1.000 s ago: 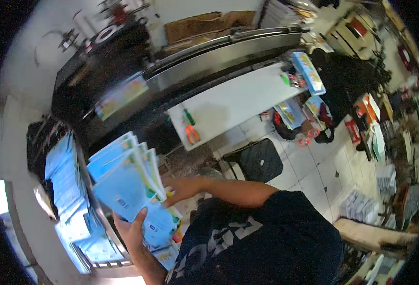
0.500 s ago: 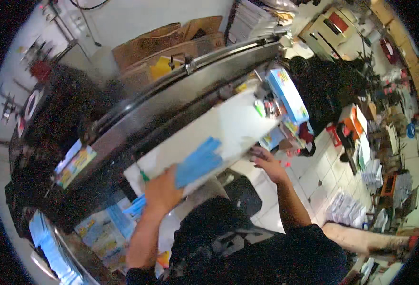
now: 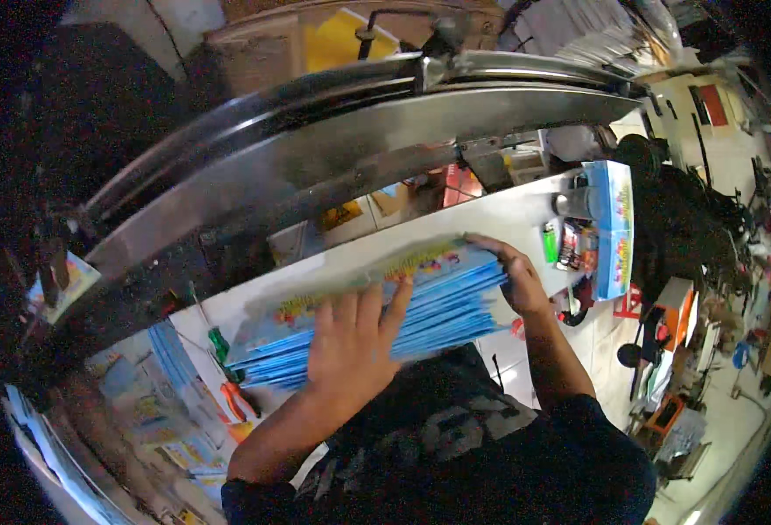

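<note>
A thick stack of blue printed sheets [image 3: 438, 311], possibly flat cartons, lies slanted above the white tabletop [image 3: 490, 214]. My left hand [image 3: 355, 337] holds its near side, the fingers spread across the printed top; its thumb is hidden. At the stack's right end my right hand [image 3: 521, 276] grips the corner, fingers over the far edge. The layers fan slightly apart along the near side. Close to the stack's left end lie a screwdriver [image 3: 218, 343] with a green handle and pliers [image 3: 238, 402] with orange-red handles.
A long metal bar [image 3: 333, 166] of a machine runs behind the tabletop. At the right end stand a blue printed box [image 3: 614, 232], a metal cup [image 3: 573, 204] and a green lighter [image 3: 551, 241]. More blue sheets [image 3: 180, 359] lie at the lower left.
My right hand, earlier apart from the blue sheets, now grips the right end of the stack. The stack now lies between both hands, printed side up. The view has shifted too.
</note>
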A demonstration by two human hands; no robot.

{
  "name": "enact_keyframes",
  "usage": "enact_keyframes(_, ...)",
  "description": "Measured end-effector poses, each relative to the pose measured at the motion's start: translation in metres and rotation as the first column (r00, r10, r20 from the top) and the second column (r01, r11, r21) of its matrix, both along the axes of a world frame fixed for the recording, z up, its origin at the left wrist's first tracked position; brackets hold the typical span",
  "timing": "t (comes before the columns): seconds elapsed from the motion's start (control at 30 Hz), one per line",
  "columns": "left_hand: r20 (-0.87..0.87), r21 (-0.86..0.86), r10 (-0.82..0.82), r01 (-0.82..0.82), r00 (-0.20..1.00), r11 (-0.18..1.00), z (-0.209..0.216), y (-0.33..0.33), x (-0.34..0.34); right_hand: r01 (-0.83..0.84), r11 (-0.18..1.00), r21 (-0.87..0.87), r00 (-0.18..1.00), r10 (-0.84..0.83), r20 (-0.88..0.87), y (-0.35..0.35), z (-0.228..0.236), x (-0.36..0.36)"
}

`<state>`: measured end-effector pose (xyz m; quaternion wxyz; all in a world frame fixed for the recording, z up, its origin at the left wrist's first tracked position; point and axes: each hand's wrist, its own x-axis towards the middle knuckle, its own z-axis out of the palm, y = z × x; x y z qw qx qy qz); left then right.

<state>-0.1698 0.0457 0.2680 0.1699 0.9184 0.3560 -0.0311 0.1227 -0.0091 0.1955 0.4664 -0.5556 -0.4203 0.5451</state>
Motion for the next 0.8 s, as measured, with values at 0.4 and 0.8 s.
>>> enact_keyframes(0.4, -0.049, 0.029, 0.121, -0.12, 0.991, 0.992, 0.004, -0.063, 0.001, -0.312, 0.938, 0.148, 0.942, 0.326, -0.08, -0.039, -0.002, 0.002)
enact_keyframes(0.8, 0.01, 0.186, 0.21, -0.209, 0.978, 0.96, 0.006, -0.084, 0.017, -0.293, 0.892, 0.343, 0.945, 0.215, 0.247, -0.064, -0.031, -0.003)
